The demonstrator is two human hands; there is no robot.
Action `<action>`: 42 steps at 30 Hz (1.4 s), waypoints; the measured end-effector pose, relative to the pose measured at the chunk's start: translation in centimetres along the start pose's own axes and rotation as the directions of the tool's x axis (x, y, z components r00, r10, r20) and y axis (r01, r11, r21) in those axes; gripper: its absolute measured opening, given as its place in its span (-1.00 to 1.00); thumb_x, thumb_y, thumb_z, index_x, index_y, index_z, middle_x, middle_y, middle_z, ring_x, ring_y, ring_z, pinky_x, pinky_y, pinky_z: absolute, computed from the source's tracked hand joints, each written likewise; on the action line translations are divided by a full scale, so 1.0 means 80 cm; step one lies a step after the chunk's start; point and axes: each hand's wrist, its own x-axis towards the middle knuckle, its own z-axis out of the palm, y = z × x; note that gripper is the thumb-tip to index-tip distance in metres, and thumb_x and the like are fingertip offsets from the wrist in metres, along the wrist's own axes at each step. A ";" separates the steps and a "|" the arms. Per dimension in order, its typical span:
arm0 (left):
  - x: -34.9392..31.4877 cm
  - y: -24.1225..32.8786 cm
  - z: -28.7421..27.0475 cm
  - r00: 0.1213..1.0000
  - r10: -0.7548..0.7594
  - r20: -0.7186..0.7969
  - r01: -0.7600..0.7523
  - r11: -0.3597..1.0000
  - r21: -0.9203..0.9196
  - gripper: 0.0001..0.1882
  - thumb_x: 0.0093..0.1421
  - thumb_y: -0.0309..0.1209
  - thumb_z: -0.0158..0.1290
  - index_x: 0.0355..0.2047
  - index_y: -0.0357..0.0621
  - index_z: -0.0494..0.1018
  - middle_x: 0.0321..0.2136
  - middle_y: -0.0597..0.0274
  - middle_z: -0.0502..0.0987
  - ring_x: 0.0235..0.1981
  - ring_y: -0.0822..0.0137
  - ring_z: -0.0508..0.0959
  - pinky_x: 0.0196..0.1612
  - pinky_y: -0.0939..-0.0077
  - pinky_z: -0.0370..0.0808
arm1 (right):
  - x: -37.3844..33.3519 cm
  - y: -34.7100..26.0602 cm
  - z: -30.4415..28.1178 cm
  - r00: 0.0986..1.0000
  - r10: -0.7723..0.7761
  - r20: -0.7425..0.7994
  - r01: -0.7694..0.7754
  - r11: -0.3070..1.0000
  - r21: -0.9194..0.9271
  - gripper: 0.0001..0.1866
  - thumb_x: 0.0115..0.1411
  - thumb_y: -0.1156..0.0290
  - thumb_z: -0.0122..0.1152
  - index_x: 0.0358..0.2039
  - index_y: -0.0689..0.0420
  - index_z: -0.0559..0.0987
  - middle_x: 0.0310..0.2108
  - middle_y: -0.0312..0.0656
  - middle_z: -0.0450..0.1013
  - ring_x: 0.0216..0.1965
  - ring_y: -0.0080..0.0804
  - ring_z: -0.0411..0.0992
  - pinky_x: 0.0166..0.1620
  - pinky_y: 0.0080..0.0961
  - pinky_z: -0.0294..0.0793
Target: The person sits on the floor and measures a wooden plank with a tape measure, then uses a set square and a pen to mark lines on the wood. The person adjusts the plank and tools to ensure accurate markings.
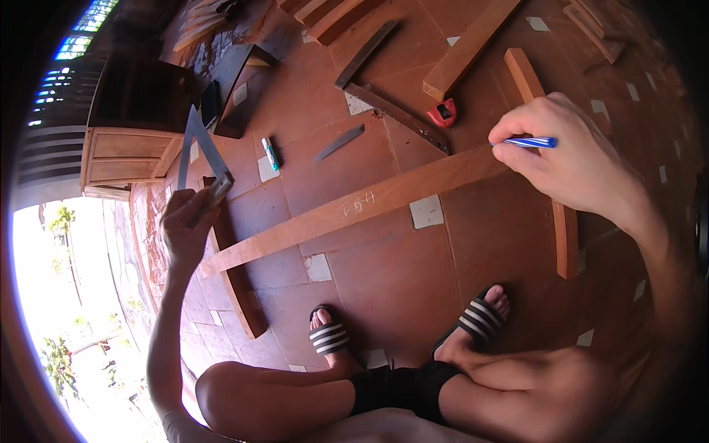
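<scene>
Pen (540, 142) in my right hand (572, 162), metal square (213, 153) in my left hand (190, 225)

The long wooden plank (325, 214) lies in front of my feet (329, 338), its long axis slanting from the near left up to the far right. Its left end shows near my left hand; its right end disappears behind my right hand. Under the left end a darker wooden bar (240, 295) runs crosswise, and another wooden bar (566, 240) runs crosswise near the right end.

My right hand pinches the blue-and-white pen, which lies nearly level from left to right, blunt blue end toward the right. My fingers hide its writing tip, so I cannot tell whether it touches the plank.

My left hand is closed around the handle of the triangular square, whose sharp corner points away from me, up past the plank's left end. On the tiled floor (384, 273) beyond the plank lie a green-and-white marker (270, 154), a narrow blade (340, 142) and a red tape measure (442, 113).
</scene>
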 end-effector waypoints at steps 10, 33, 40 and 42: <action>-0.083 0.026 0.191 0.931 0.364 -0.040 -0.362 0.899 -0.248 -0.55 -0.01 -0.57 0.49 -0.05 -0.10 0.77 -0.29 0.22 0.60 -0.37 0.25 0.52 -0.32 0.32 0.51 | 0.045 -0.106 0.082 0.954 0.216 0.209 -0.210 0.976 -0.049 -0.80 0.34 0.36 0.33 -0.21 0.23 0.76 -0.27 -0.06 0.68 -0.18 -0.09 0.63 -0.07 -0.18 0.59; -0.092 0.062 0.272 0.889 0.457 -0.034 -0.448 0.850 -0.278 -0.55 -0.01 -0.60 0.49 -0.05 -0.10 0.77 -0.26 0.20 0.59 -0.28 0.19 0.60 -0.21 0.26 0.59 | -0.117 -0.155 0.333 0.719 0.694 0.029 -0.387 0.366 0.846 -0.67 0.46 0.26 0.34 -0.09 0.34 0.72 -0.44 -0.35 0.56 -0.42 -0.70 0.39 -0.34 -0.62 0.39; -0.091 0.060 0.272 0.890 0.455 -0.013 -0.438 0.848 -0.299 -0.53 -0.01 -0.61 0.48 -0.03 -0.12 0.76 -0.24 0.17 0.61 -0.26 0.16 0.62 -0.19 0.24 0.59 | -0.137 -0.151 0.335 0.714 0.699 0.040 -0.395 0.355 0.847 -0.64 0.47 0.24 0.35 -0.04 0.35 0.71 -0.34 -0.25 0.63 -0.29 -0.67 0.49 -0.22 -0.64 0.48; -0.091 0.060 0.272 0.889 0.458 -0.008 -0.439 0.847 -0.301 -0.52 -0.02 -0.62 0.48 -0.02 -0.13 0.76 -0.23 0.16 0.62 -0.26 0.15 0.62 -0.18 0.23 0.60 | -0.138 -0.153 0.339 0.705 0.708 -0.033 -0.337 0.375 0.863 -0.67 0.46 0.29 0.34 -0.08 0.38 0.71 -0.48 -0.39 0.47 -0.46 -0.77 0.26 -0.40 -0.65 0.29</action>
